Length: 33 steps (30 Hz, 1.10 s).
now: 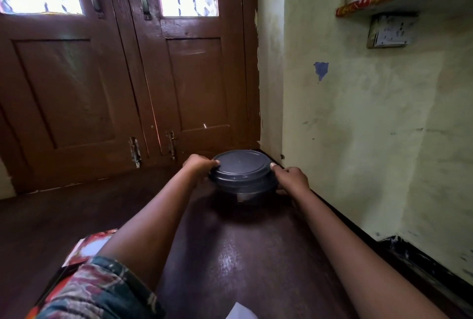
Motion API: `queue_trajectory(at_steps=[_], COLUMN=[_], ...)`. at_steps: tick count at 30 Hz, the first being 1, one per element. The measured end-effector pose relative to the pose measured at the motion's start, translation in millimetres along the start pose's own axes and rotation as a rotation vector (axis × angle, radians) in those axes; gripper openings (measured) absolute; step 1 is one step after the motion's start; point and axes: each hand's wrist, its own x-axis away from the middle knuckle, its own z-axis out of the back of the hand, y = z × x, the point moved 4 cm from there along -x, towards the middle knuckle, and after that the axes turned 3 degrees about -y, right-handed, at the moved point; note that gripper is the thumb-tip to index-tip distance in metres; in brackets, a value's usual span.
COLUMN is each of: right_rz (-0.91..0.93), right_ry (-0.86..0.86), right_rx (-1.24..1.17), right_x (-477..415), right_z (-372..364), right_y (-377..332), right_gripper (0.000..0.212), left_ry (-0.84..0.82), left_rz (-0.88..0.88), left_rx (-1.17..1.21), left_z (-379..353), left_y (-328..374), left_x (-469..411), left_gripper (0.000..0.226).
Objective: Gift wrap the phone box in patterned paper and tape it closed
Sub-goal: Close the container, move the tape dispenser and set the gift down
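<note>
Both arms outstretched, left hand (198, 163) and right hand (293, 176) grip round container (242, 172).

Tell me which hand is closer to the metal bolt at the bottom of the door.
Left. The left hand grips the grey container just right of and below the bolt; the right hand holds the opposite side, by the wall.

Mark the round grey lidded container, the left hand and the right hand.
round grey lidded container (240, 165), head view, lid centre.
left hand (199, 165), head view, knuckles.
right hand (294, 178), head view, back of hand.
</note>
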Motion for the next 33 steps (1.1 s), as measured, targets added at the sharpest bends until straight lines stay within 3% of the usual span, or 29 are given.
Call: queue_trajectory(at_steps=[4,9,13,17,21,27,33], right_rz=[-0.055,-0.109,-0.252,-0.342,-0.320,-0.296,-0.303], right_ry=[-0.016,-0.001,-0.091,-0.191,-0.155,-0.057,0.027], right_rx=[0.014,0.108,-0.142,-0.165,-0.208,-0.305,-0.324], right_x=[-2,-10,-16,-19,-27,-46,-48], right_z=[-2,-1,-5,-10,-16,-21,-22], right_y=[-4,-11,-10,-13,-12,1,7], right_gripper=[0.067,0.057,0.051,0.051,0.064,0.061,0.059], left_ry=[-0.005,0.003,-0.234,-0.355,-0.388,-0.379,-0.370], left_rz=[0.007,0.038,0.238,0.326,0.370,0.411,0.419], left_rx=[-0.096,-0.213,0.031,0.003,0.001,0.219,0.290], left_z=[-10,-5,-17,-15,-14,-18,-23], left_y=[0,10,7,8,10,-5,-11], left_x=[-3,-6,0,1,-2,-10,-14], left_gripper=[0.035,0.052,0.021,0.030,0.029,0.026,0.024])
